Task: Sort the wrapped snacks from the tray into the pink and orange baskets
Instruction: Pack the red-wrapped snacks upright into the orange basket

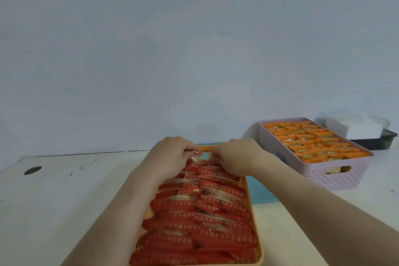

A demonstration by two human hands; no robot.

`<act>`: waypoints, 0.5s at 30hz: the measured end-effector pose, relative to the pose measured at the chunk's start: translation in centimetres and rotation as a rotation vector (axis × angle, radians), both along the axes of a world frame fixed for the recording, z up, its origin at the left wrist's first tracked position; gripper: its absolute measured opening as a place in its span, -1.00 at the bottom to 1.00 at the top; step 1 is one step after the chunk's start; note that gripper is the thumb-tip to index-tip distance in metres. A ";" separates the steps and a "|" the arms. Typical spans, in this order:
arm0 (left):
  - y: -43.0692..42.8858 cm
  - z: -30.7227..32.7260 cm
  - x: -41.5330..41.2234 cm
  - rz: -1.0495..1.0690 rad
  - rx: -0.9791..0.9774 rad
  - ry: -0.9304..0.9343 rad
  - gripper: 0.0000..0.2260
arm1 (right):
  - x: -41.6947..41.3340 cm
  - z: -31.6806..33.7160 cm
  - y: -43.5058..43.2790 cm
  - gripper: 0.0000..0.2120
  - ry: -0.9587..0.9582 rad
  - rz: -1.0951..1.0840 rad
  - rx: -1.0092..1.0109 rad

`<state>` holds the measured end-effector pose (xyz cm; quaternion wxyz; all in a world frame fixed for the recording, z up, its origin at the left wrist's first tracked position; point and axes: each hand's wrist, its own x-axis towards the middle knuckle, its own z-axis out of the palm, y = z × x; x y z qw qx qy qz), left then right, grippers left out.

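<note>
My left hand [170, 154] pinches a red wrapped snack [195, 153] at the far end of the orange basket [251, 203]. My right hand [235, 156] sits just beside it, fingers curled down into the same row; I cannot tell whether it holds a packet or only presses.

The packed red snacks [205, 220] fill that basket edge to edge. Wedging this one in could, I think, buckle its neighbours up over the rim, and the glossy wrap may slip from my pinch.

Right of the orange basket stands the pink basket [336, 179], full of orange-wrapped snacks [313, 141], and beyond that is a black tray [376, 142]. Under the orange basket lies a blue mat [260, 190] on a white table [64, 201], which has a round hole [32, 170] off to the left. A pale bare wall [194, 39] rises behind.
</note>
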<state>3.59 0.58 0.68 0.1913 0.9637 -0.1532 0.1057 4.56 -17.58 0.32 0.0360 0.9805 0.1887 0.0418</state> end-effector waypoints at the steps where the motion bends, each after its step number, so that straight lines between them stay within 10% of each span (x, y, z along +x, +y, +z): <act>1: 0.0 -0.1 0.1 0.004 0.028 -0.002 -0.76 | 0.2 -0.1 -0.2 -0.70 0.070 0.000 0.089; 6: -0.3 -0.8 0.2 0.060 0.065 -0.100 -0.79 | -0.4 -0.6 -0.8 -0.60 0.157 0.074 0.448; 15: 0.0 -0.7 -0.2 0.212 0.127 -0.086 -0.83 | -1.0 -0.7 -0.4 -0.76 -0.023 -0.025 0.397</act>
